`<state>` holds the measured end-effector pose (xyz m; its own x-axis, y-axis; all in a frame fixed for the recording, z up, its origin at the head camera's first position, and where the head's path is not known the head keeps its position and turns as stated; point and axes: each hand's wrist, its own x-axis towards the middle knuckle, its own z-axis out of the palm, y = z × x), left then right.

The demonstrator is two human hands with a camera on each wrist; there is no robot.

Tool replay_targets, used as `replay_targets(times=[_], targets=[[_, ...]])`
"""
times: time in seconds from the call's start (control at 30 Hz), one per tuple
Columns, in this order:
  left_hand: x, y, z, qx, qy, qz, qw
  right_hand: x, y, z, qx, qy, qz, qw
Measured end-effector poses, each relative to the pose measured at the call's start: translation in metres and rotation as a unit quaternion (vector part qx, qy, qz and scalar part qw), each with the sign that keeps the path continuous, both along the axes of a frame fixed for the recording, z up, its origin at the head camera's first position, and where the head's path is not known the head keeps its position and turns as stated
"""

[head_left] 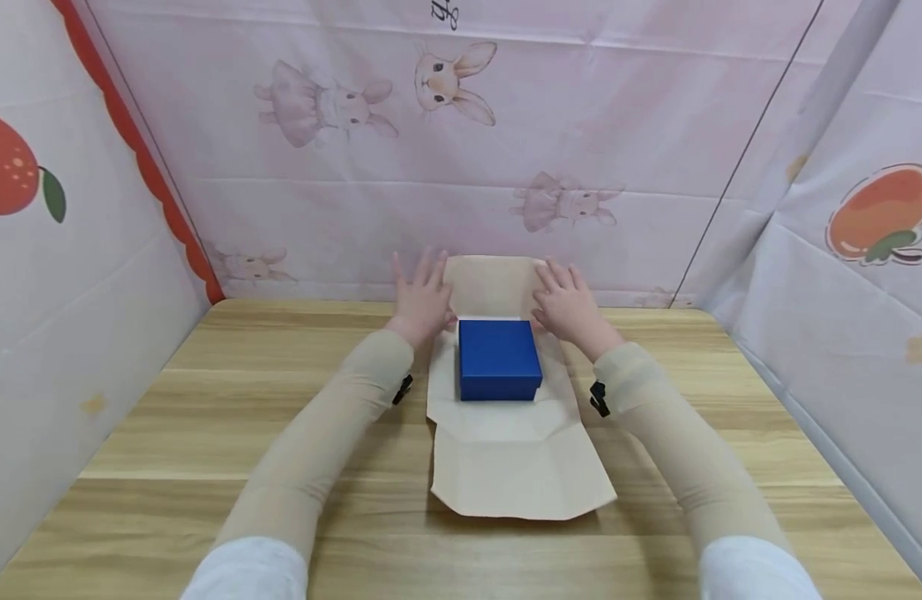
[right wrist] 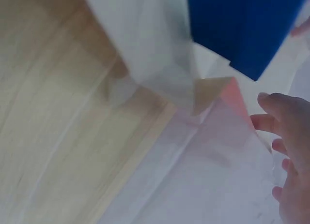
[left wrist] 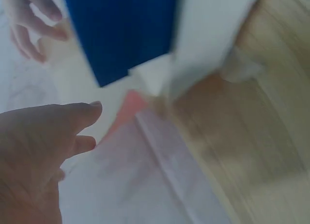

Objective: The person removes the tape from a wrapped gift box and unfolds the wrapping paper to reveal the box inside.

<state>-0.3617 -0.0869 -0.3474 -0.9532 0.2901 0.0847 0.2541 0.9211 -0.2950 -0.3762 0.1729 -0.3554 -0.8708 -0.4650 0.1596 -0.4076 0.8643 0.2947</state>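
Observation:
A small blue lidded box [head_left: 498, 350] sits on a creased, cream sheet of card or paper [head_left: 524, 483]. The far flap [head_left: 487, 285] of this sheet stands raised behind the box. At the flap's left edge is my left hand [head_left: 419, 304], its fingers spread and pointing away. My right hand [head_left: 568, 310] is likewise at the right edge, fingers extended. In the right wrist view, the thumb lies over the flap's pale inner face and a finger is right at its pinkish edge. The left wrist view has the left thumb [left wrist: 82, 115] overlapping the flap.
The sheet lies on a wood-grain table [head_left: 281, 400]. Close behind the table hangs a pale pink curtain [head_left: 618, 108] printed with rabbits. White fabric walls with fruit prints [head_left: 881, 217] flank both sides. The sheet's near flap [head_left: 506, 479] lies toward me, its corners slightly lifted.

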Motion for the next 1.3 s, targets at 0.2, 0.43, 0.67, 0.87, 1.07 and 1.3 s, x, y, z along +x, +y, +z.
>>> replay_targets(times=[0.2, 0.43, 0.67, 0.87, 1.07, 1.3], targets=[[-0.006, -0.003, -0.021, -0.097, -0.006, 0.003, 0.9953, -0.005, 0.003, -0.008, 0.043, -0.03, -0.003, 0.999], [0.0, -0.002, -0.034, -0.075, -0.058, -0.006, 0.9955, -0.004, 0.007, -0.021, 0.055, -0.047, 0.001, 0.997], [0.004, -0.003, -0.041, -0.031, -0.106, -0.015, 0.9938, -0.004, 0.014, -0.033, 0.039, -0.1, -0.003, 0.994], [0.004, -0.008, -0.043, 0.006, -0.16, -0.016, 0.987, -0.001, 0.02, -0.039, 0.019, -0.169, -0.028, 0.985], [0.006, -0.015, -0.039, 0.058, -0.225, 0.0, 0.9725, 0.005, 0.022, -0.037, -0.04, -0.257, -0.065, 0.963], [0.001, -0.016, -0.041, 0.066, -0.246, 0.009, 0.967, 0.008, 0.025, -0.035, -0.056, -0.29, -0.093, 0.951]])
